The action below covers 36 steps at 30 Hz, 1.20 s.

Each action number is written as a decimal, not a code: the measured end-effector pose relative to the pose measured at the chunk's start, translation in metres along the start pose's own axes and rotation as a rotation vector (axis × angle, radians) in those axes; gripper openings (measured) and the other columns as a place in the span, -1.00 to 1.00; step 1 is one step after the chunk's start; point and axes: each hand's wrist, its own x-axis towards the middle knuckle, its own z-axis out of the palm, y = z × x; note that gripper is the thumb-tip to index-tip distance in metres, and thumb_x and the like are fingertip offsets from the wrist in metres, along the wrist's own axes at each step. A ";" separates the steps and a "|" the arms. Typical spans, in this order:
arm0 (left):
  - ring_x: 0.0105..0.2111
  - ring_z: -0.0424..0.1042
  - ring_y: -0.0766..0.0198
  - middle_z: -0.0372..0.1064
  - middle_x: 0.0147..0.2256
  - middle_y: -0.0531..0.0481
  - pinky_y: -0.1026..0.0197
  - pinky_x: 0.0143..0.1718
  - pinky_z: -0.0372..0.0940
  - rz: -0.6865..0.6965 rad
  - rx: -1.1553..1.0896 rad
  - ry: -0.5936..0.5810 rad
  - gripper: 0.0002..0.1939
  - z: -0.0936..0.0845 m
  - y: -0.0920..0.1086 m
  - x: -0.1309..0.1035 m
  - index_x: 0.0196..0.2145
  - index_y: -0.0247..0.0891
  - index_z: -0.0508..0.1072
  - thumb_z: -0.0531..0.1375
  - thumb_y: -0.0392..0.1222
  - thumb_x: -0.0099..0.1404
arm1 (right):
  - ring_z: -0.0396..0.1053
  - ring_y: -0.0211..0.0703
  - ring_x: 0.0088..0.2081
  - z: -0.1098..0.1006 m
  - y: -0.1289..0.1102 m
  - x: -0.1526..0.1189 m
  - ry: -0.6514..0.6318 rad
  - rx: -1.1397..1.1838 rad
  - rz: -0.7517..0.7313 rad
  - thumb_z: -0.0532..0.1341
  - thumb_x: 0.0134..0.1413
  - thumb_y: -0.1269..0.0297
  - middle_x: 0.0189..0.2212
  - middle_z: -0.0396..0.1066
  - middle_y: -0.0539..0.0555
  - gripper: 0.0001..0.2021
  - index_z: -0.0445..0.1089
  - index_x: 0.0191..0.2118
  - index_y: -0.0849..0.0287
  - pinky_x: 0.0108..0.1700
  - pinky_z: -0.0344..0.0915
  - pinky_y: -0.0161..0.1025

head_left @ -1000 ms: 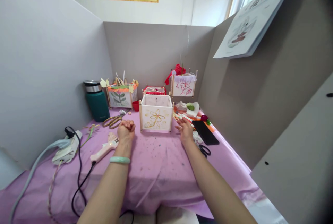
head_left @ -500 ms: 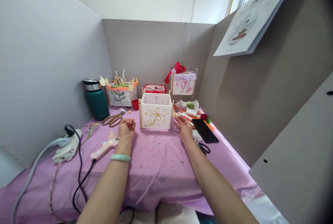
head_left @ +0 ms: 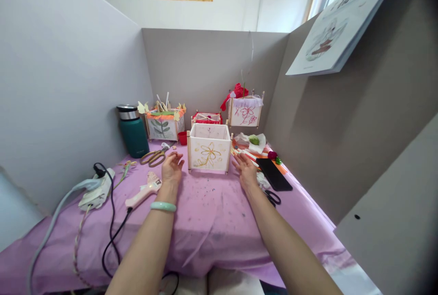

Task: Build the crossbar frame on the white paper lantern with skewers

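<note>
A white fabric box with wooden stick corner posts and a yellow flower drawn on its front stands upright on the purple tablecloth. My left hand rests just left of it, empty, its fingers loosely curled and apart. On the box's right is my right hand, palm turned inward, fingers spread and holding nothing. Neither hand touches the box. A pink glue gun lies left of my left wrist, which wears a pale green bangle.
Behind stand decorated boxes, a red cup and a teal bottle. Gold-handled scissors and a power strip lie left. A black phone and black scissors lie right. Grey partitions enclose the table.
My left hand's fingers have opened out from a looser curl. The right hand stays beside the box. The whole view has shifted slightly, so things appear a little further right.
</note>
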 end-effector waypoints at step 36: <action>-0.53 0.30 0.43 0.35 -0.42 0.07 0.31 -0.51 0.27 -0.038 0.183 0.010 -0.82 -0.002 -0.006 0.002 -0.30 -0.34 0.39 0.13 -0.14 0.31 | 0.32 -0.10 -0.29 0.010 -0.006 -0.022 -0.224 -0.720 -0.362 0.24 -0.08 0.23 -0.28 0.45 0.07 -0.76 0.49 -0.23 0.13 -0.14 0.27 -0.14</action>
